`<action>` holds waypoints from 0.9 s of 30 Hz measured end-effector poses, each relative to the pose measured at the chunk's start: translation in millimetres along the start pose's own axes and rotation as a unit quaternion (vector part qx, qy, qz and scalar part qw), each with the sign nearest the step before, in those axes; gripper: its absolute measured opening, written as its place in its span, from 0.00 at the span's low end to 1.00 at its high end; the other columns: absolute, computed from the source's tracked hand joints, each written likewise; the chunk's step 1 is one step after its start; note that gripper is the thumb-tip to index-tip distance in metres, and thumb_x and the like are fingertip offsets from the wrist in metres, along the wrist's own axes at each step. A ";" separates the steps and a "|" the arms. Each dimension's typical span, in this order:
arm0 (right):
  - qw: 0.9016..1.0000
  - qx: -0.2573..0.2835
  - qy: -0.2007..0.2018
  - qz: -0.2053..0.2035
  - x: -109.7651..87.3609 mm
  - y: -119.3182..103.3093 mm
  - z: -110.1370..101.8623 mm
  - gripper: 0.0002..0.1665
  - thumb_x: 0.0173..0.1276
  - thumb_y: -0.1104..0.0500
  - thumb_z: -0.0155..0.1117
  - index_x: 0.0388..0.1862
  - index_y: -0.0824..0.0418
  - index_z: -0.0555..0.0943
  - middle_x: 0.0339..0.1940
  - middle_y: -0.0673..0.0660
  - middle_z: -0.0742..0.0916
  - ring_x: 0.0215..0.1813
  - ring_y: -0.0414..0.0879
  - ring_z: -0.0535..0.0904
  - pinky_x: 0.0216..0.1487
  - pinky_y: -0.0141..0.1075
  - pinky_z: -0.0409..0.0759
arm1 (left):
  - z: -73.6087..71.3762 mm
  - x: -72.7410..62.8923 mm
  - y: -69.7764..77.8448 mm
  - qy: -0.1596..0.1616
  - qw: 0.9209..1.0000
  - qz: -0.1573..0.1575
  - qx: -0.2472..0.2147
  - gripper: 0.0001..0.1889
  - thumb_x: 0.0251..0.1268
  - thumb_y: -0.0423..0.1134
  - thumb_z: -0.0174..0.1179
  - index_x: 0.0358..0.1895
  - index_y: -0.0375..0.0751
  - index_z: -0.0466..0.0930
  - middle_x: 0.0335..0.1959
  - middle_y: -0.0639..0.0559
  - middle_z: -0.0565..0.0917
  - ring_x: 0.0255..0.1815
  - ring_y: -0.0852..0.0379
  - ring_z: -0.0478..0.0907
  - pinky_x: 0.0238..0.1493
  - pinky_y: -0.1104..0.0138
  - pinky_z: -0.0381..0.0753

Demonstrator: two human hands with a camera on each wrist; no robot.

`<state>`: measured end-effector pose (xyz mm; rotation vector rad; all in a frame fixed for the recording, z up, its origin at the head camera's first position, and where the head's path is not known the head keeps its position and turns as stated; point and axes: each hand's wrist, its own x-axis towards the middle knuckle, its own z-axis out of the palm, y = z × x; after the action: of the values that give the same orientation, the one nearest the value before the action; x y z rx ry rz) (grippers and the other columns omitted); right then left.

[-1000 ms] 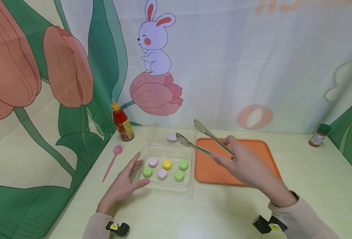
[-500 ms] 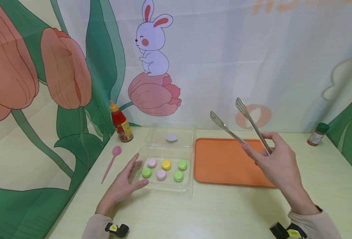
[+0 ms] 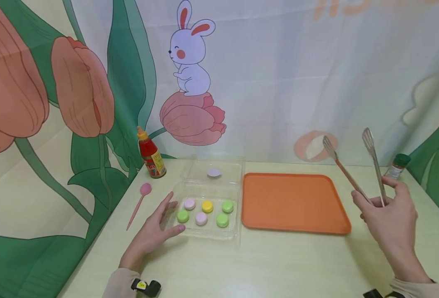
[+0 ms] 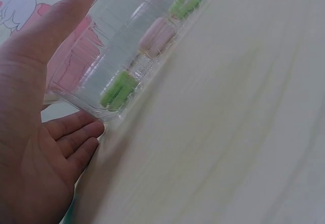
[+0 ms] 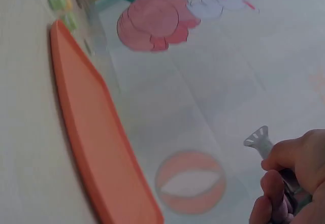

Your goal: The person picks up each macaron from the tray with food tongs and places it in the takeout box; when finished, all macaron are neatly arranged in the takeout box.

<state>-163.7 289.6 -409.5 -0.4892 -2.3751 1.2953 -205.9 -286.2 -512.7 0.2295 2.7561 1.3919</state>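
My right hand (image 3: pixel 391 219) grips a pair of metal tongs (image 3: pixel 376 165) above the table, right of the orange tray (image 3: pixel 294 203). The tongs' slotted ends point up and stand apart, with nothing between them. At the left side of a clear plastic box (image 3: pixel 212 234), my left hand (image 3: pixel 150 229) rests with thumb and fingers spread. In the left wrist view its fingertips are right at the box's corner. Inside the box sit several macarons: two lilac, one yellow macaron (image 3: pixel 207 206) and several green ones. The box's lid (image 3: pixel 228 167) lies folded back, a small pale round piece (image 3: pixel 214 172) on it.
A red sauce bottle (image 3: pixel 152 157) with a yellow cap stands at the back left. In front of it lies a pink spoon (image 3: pixel 139 203). A green-capped spice jar (image 3: pixel 399 164) is at the back right, partly behind the right hand. A printed curtain (image 3: pixel 264 82) hangs behind the table.
My right hand has carried the tongs from over the box and tray to the right, past the tray, and their ends now point upward. The left hand and the macarons have stayed put.
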 end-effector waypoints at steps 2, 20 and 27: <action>0.999 0.007 0.025 0.026 3.1 13.0 -3.9 0.53 0.73 0.43 0.79 0.88 0.54 0.64 0.27 0.30 0.85 0.25 0.29 0.85 0.23 0.32 0.77 | -0.2 -0.4 0.4 0.000 1.000 0.002 0.001 0.60 0.69 0.57 0.78 0.94 0.64 0.43 0.88 0.44 0.67 0.92 0.37 0.54 0.90 0.36 0.50; 0.989 -0.132 0.045 0.048 26.9 110.5 0.2 0.50 0.74 0.44 0.75 0.82 0.72 0.68 0.54 0.77 0.74 0.62 0.74 0.68 0.54 0.63 0.66 | -1.5 1.3 1.3 -0.005 1.000 -0.001 -0.009 0.60 0.69 0.56 0.78 0.94 0.62 0.43 0.88 0.43 0.67 0.92 0.36 0.55 0.90 0.35 0.50; 0.982 -0.169 0.022 0.078 25.1 119.8 5.9 0.52 0.76 0.38 0.71 0.82 0.73 0.66 0.68 0.87 0.70 0.73 0.87 0.60 0.69 0.79 0.56 | -0.6 0.4 -0.3 -0.006 1.000 0.000 -0.014 0.60 0.69 0.55 0.79 0.94 0.63 0.44 0.88 0.45 0.67 0.92 0.38 0.55 0.90 0.36 0.50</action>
<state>-174.4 358.7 -510.1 -0.8075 -2.5728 0.9274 -206.3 -286.8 -512.5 0.2341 2.7251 1.4243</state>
